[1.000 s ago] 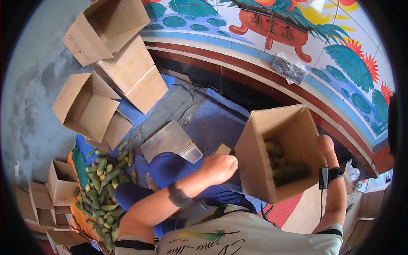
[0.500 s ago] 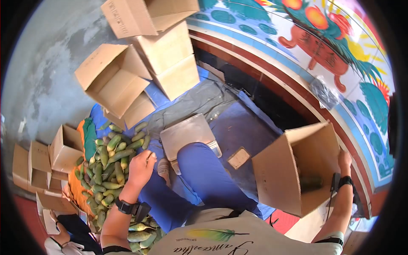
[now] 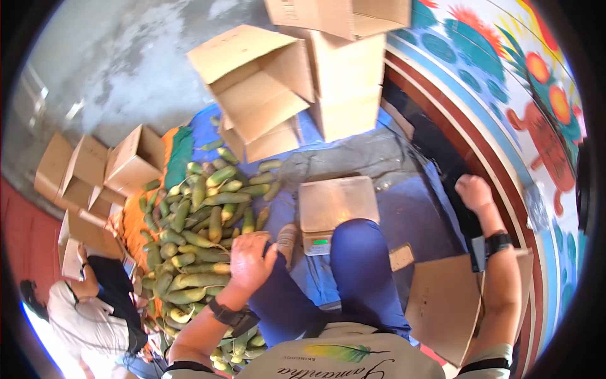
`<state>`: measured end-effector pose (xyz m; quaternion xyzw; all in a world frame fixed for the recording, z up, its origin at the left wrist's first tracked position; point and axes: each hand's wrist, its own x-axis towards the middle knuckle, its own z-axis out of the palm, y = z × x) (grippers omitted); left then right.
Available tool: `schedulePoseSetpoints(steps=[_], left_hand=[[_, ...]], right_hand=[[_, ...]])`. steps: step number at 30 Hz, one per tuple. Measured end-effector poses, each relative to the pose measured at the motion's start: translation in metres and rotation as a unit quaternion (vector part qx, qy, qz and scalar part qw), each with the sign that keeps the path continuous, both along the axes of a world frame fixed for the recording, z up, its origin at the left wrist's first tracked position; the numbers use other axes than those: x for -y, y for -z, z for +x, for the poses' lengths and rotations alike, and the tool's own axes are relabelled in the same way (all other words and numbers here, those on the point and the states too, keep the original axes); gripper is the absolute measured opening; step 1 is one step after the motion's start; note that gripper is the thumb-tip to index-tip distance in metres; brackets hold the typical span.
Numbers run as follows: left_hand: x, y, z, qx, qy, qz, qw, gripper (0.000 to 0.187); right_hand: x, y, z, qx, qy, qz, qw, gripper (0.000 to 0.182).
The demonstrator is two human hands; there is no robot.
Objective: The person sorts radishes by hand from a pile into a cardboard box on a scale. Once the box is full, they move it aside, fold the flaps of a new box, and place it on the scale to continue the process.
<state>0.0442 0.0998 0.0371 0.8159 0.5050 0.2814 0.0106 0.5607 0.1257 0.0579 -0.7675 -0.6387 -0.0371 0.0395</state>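
Observation:
My left hand (image 3: pixel 251 259) rests on my left knee in blue trousers, thumb apart from the fingers, holding nothing. Beside it lies a large heap of green radishes (image 3: pixel 201 264) with pale ends. My right hand (image 3: pixel 475 191) is raised over the dark strip by the wall, its fingers curled with nothing visible in them. Under my right forearm stands an open cardboard box (image 3: pixel 442 306), partly hidden by the arm. Between my feet and the back boxes sits a flat metal scale (image 3: pixel 338 201) with a lit green display.
Stacked cartons (image 3: pixel 349 88) and an open box (image 3: pixel 259 82) stand at the back. More open boxes (image 3: pixel 136 158) are at the left, where another person (image 3: pixel 85 309) works. A small pale block (image 3: pixel 401 257) lies on the blue tarp (image 3: pixel 416 208). A painted wall (image 3: pixel 480 57) borders the right.
My right hand has come off the open box and moved forward. The box sits lower in view. My left hand has settled on my knee with fingers loosened. The view has turned left.

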Motion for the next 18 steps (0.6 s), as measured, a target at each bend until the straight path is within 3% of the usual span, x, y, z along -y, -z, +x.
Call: schedulePoseSetpoints(steps=[3,4,6,8,10,13,18], left_hand=[[0.003,0.001,-0.005,0.007,-0.015,0.014,1.000,0.018],[0.005,0.001,-0.009,0.005,-0.018,0.009,1.000,0.020],[0.007,0.001,-0.016,0.003,-0.047,0.008,0.999,0.022],[0.011,0.000,-0.019,0.006,-0.035,-0.017,0.999,0.025],[0.011,-0.001,-0.023,-0.001,-0.047,-0.009,0.999,0.025],[0.009,-0.003,-0.024,-0.019,-0.048,-0.014,0.999,0.026],[0.007,-0.001,-0.014,-0.015,-0.031,-0.015,0.999,0.027]], right_hand=[[-0.025,0.108,-0.012,0.032,-0.038,-0.107,0.993,0.024],[-0.024,0.148,-0.011,0.019,0.013,-0.136,0.990,0.024],[0.011,0.244,0.017,0.036,-0.035,-0.089,0.995,0.019],[0.053,0.287,0.020,0.130,0.046,-0.196,0.971,0.019],[0.094,0.300,0.027,0.154,0.071,-0.263,0.950,0.020],[0.109,0.272,0.003,0.209,0.110,-0.434,0.869,0.027],[0.118,0.307,0.039,0.215,0.048,-0.413,0.884,0.027]])
